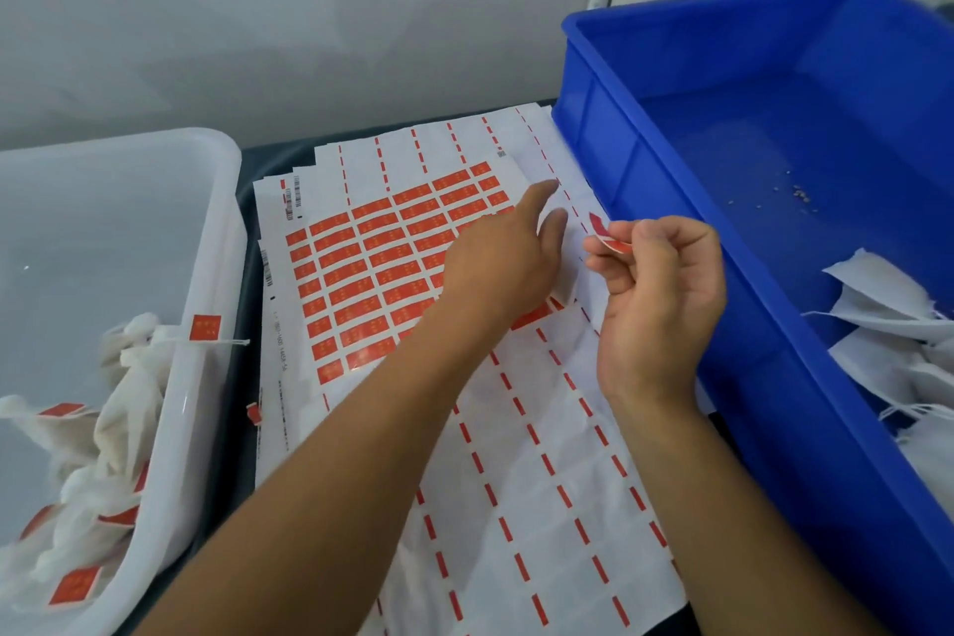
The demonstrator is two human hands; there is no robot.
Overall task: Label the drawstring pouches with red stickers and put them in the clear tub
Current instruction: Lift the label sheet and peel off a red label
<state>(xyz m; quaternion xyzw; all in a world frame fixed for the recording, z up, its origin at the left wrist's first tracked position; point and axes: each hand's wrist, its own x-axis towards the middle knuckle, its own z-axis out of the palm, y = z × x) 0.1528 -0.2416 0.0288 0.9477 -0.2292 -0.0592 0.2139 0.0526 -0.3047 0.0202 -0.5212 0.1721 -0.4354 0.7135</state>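
Note:
My right hand [661, 294] pinches a peeled red sticker [606, 235] between thumb and fingertips, held above the sticker sheet [361, 263]. My left hand [508, 263] lies flat over the sheet with fingers stretched out, resting on the rows of red stickers. The clear tub [206, 243] stands on the left and holds several white drawstring pouches [103, 455] with red labels on them. One labelled cord hangs over the tub's rim. Unlabelled white pouches [888, 325] lie in the blue crate on the right.
The blue crate [671, 160] fills the right side, its near wall close to my right hand. Used backing sheets [542, 506] with only red dashes left cover the dark table in front. A white wall rises behind.

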